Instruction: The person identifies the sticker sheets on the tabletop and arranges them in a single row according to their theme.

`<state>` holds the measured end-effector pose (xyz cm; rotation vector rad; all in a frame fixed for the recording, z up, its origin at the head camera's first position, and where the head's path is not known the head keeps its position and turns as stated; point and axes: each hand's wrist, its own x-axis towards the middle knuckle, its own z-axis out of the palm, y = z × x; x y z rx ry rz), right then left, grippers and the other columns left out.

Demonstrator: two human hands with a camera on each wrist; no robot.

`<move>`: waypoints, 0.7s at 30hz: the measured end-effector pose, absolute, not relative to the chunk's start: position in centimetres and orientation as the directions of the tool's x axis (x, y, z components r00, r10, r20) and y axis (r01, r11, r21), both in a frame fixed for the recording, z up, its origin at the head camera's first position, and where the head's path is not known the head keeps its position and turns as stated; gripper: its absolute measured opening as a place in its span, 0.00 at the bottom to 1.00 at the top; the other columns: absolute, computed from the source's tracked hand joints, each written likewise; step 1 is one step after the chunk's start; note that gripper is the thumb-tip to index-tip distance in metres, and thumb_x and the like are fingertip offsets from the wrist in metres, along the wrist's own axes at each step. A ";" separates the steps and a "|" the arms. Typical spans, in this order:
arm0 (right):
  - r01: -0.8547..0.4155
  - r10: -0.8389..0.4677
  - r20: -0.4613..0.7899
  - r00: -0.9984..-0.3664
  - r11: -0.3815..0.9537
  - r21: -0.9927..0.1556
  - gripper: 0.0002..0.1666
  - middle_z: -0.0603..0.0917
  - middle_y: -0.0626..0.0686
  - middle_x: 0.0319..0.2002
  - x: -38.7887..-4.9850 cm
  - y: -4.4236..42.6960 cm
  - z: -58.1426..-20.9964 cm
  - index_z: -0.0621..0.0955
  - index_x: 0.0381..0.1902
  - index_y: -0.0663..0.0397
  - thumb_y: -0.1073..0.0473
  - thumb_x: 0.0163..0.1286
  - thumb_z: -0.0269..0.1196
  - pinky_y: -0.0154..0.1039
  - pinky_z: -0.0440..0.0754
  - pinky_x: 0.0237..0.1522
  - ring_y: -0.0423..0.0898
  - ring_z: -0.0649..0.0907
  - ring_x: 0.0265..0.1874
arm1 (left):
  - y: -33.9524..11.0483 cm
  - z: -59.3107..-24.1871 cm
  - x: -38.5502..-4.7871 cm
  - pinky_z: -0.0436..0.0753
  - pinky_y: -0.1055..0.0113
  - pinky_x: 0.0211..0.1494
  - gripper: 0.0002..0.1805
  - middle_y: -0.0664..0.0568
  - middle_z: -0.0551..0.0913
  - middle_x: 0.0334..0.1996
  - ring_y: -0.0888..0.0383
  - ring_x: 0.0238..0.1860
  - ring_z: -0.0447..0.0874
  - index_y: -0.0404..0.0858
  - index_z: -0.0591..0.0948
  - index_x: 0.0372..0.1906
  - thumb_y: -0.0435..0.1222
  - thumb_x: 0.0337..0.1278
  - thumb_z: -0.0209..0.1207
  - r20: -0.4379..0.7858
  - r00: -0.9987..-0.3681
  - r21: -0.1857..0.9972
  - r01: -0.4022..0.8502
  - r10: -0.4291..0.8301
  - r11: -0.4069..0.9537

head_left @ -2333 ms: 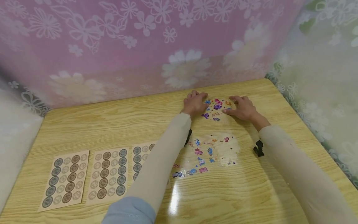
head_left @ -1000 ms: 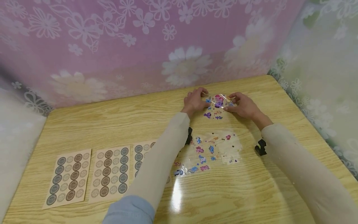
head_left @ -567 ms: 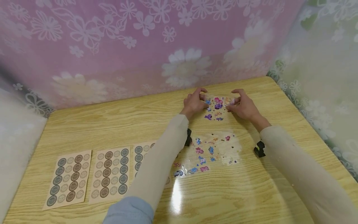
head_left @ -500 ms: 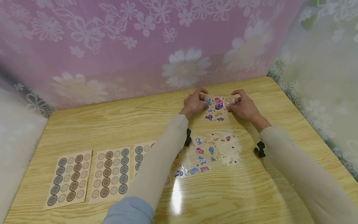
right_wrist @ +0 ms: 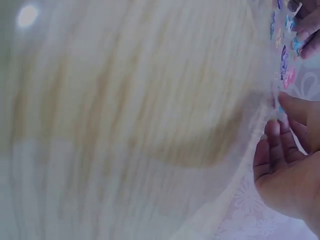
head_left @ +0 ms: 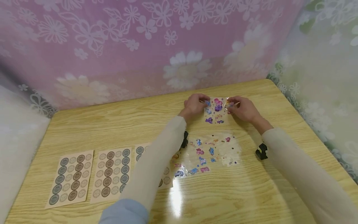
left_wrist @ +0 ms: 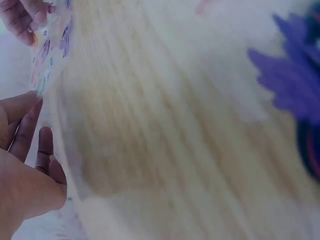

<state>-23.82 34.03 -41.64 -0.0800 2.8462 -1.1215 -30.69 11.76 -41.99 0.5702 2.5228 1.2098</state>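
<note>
A clear sticker sheet (head_left: 218, 112) printed with small colourful pony figures is held near the table's far edge. My left hand (head_left: 195, 104) pinches its left side between thumb and fingers, as the left wrist view also shows. On the opposite side my right hand (head_left: 244, 109) pinches the right edge, where the film catches some glare. In the right wrist view the sheet (right_wrist: 284, 55) stretches between both hands, seen nearly edge-on. Closer to me, more clear pony stickers (head_left: 202, 161) lie flat on the wooden table (head_left: 218, 199).
Brown paper sheets of round stickers lie at the left: one sheet (head_left: 70, 179), a second sheet (head_left: 112, 174), and a third (head_left: 167, 183) partly under my left forearm. Black wrist mounts (head_left: 262, 151) sit beside the sleeves. A floral curtain (head_left: 112, 56) hangs behind the table.
Both hands have lifted the pony sticker sheet and brought it slightly toward me; it now tilts up to face me. The sheets on the table have stayed put.
</note>
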 end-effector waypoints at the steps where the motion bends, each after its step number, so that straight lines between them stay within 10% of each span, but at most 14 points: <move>1: -0.030 -0.082 -0.044 -0.996 0.733 -0.680 0.22 0.77 0.65 0.50 -23.7 34.0 -41.4 0.72 0.61 0.65 0.61 0.73 0.55 0.53 0.77 0.43 0.58 0.79 0.43 | 11.6 -41.8 -30.6 0.63 0.58 0.59 0.13 0.61 0.81 0.46 0.63 0.46 0.76 0.48 0.82 0.54 0.39 0.67 0.56 -0.069 -0.877 0.798 0.237 0.475 0.554; 6: -0.057 -0.076 0.002 -0.997 0.731 -0.680 0.22 0.78 0.62 0.53 -23.1 34.3 -40.3 0.74 0.62 0.61 0.58 0.73 0.56 0.46 0.77 0.38 0.56 0.79 0.44 | 11.2 -40.6 -30.0 0.77 0.67 0.43 0.14 0.56 0.80 0.46 0.61 0.44 0.76 0.43 0.81 0.55 0.40 0.68 0.55 0.007 -0.863 0.855 0.268 0.506 0.444; 21: -0.112 -0.190 -0.034 -0.981 0.703 -0.702 0.22 0.78 0.62 0.52 -19.5 38.0 -38.7 0.75 0.61 0.58 0.57 0.73 0.57 0.47 0.81 0.37 0.51 0.83 0.36 | 12.8 -39.3 -25.2 0.77 0.71 0.34 0.11 0.57 0.81 0.32 0.62 0.33 0.78 0.39 0.83 0.47 0.37 0.62 0.61 0.018 -0.843 0.876 0.272 0.537 0.399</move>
